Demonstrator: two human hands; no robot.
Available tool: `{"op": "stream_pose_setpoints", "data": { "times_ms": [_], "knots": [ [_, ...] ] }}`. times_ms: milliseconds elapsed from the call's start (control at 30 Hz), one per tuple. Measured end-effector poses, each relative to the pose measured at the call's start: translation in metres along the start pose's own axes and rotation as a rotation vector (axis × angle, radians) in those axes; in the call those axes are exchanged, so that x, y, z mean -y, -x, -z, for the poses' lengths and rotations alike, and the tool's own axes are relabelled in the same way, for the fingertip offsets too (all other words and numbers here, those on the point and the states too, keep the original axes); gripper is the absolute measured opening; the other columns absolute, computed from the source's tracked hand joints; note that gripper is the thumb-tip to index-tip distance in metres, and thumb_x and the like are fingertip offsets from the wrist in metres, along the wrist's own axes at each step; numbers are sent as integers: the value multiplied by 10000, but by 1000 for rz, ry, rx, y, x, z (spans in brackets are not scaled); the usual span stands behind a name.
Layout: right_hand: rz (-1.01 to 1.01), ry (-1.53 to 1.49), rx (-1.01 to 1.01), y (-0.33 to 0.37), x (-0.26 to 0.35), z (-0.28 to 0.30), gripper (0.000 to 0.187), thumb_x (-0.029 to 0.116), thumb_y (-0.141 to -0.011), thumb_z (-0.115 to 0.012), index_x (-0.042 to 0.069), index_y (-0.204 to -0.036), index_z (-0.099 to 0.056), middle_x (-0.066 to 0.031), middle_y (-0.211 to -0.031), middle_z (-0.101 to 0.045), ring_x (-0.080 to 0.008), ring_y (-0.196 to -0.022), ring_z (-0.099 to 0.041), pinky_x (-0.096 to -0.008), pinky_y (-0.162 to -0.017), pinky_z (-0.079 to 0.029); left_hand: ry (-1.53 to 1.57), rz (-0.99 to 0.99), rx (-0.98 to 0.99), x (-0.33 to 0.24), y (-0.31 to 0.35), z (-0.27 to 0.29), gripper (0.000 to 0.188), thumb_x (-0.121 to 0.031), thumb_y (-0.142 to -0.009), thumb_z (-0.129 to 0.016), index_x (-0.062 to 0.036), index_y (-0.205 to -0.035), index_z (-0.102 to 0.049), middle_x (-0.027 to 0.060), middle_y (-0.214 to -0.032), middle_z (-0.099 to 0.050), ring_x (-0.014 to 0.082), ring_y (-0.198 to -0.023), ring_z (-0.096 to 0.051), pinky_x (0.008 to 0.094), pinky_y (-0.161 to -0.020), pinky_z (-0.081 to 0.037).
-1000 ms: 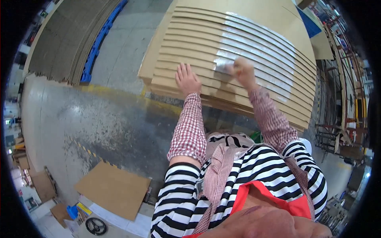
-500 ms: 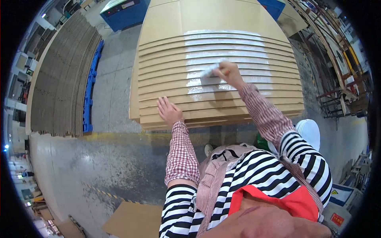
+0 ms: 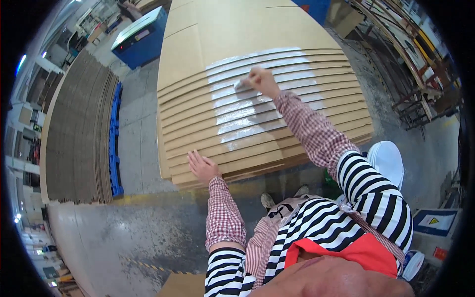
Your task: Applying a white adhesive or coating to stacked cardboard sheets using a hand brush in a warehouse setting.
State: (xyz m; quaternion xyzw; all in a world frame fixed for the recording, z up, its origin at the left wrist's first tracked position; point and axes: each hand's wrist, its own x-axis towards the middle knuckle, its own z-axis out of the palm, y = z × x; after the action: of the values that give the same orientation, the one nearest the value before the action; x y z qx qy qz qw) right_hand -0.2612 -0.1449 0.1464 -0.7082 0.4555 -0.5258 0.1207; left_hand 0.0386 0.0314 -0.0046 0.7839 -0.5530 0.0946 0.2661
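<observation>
1. The stepped cardboard sheets (image 3: 341, 89) lie at 12 o'clock of the view, in overlapping rows; a shiny, wet-looking patch (image 3: 237, 119) crosses the middle of their edges.
2. The right hand (image 3: 262, 81), between 12 and 1 o'clock, has its fingers curled together around a small pale tool (image 3: 241, 86), over the patch; the left hand (image 3: 203, 166), at 8 o'clock, rests on the near left corner, fingers straight and slightly apart, gripping nothing.
3. If the left hand presses too lightly while the tool drags strongly, the sheets could slide out of their even steps; I see nothing else that keeps them in place.
4. The coating could become uneven, I judge; the patch breaks up at its 6 o'clock end, and weak or hurried pressure could leave thin places.
5. If the right forearm drops, its checked sleeve (image 3: 316, 131) could touch the patch, smear it and become sticky.
6. The tool is blurred and its handle is hidden by the fingers; I cannot tell its exact shape, or if it truly touches the sheets.
7. The far end of the sheets is cut off at 12 o'clock; at 3 o'clock a white round container (image 3: 388, 163) is partly behind the arm, its content not clear.
</observation>
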Motion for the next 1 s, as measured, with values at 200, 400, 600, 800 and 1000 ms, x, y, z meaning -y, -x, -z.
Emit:
{"op": "stream_pose_setpoints", "data": {
  "times_ms": [200,400,600,800,1000],
  "knots": [
    [-212,-17,169,86,25,91,335,267,-817,-701,16,-652,-552,-54,-580,-535,-116,-496,-498,-271,-465,-410,17,-11,-51,3,2,-6,464,-189,-882,-423,-85,-1333,-456,113,-1442,-379,281,-1330,-343,437,-1081,-263],
    [-504,-540,-255,119,37,181,83,97,-872,-607,21,-871,-572,-39,-785,-606,-106,-649,-612,-239,-568,-511,6,-27,-74,1,2,-3,453,-185,-878,-431,-86,-1319,-467,114,-1424,-403,287,-1320,-356,440,-1069,-275],
    [-499,-598,-596,155,20,225,153,23,-869,-581,17,-1014,-533,-76,-938,-601,-135,-774,-622,-243,-695,-518,24,-21,-34,-3,3,2,448,-179,-892,-421,-67,-1325,-449,123,-1434,-383,290,-1329,-339,438,-1085,-256],
    [-627,-876,-706,170,13,247,179,39,-876,-578,10,-1052,-560,-107,-968,-627,-164,-764,-630,-275,-703,-535,37,0,-21,-4,4,2,437,-184,-898,-420,-67,-1318,-455,121,-1432,-385,291,-1328,-341,436,-1087,-253],
    [-599,-862,-648,170,8,246,219,144,-915,-569,5,-1084,-565,-109,-1019,-630,-182,-826,-632,-295,-743,-542,-17,-33,-93,-2,2,-1,425,-186,-893,-433,-58,-1295,-482,127,-1396,-434,293,-1301,-378,421,-1062,-284]
  ]
}}
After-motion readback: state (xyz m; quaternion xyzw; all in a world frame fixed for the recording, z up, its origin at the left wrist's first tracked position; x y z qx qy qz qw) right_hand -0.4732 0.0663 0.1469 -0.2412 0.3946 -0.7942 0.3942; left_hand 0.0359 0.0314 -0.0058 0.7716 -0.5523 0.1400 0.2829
